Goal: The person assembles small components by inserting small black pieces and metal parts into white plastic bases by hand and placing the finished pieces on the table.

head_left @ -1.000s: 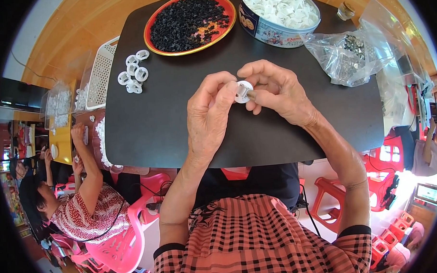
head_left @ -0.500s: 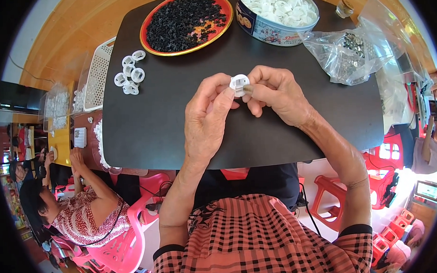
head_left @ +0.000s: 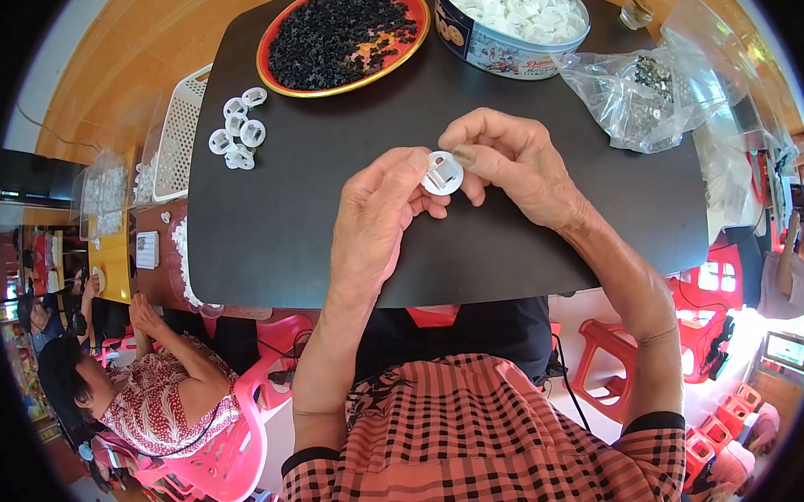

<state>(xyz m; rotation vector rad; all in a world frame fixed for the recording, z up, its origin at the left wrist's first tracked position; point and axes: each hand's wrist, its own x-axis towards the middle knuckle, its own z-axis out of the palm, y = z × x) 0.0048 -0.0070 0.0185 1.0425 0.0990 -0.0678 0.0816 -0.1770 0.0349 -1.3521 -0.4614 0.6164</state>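
Observation:
A white round plastic part [head_left: 444,175] with a slotted middle is held over the table by my left hand [head_left: 372,215], thumb and fingers closed on its left edge. Close by its upper right rim is my right hand [head_left: 525,174], thumb and forefinger drawn together in a pinch. Whatever may lie between those fingertips is too small to make out. Several similar white round parts [head_left: 237,131] lie in a loose cluster on the dark table [head_left: 286,220], to the left of my hands.
Small black pieces [head_left: 333,41] fill a red plate [head_left: 417,51] at the back. Beside it a round tin [head_left: 510,61] holds white plastic pieces. On the right lies a clear bag [head_left: 628,119] of small metal parts. A white basket [head_left: 175,139] and a seated person [head_left: 163,383] are at left.
The white part has come slightly lower and turned in my left hand. My right thumb and forefinger have shifted from its right side to its upper rim.

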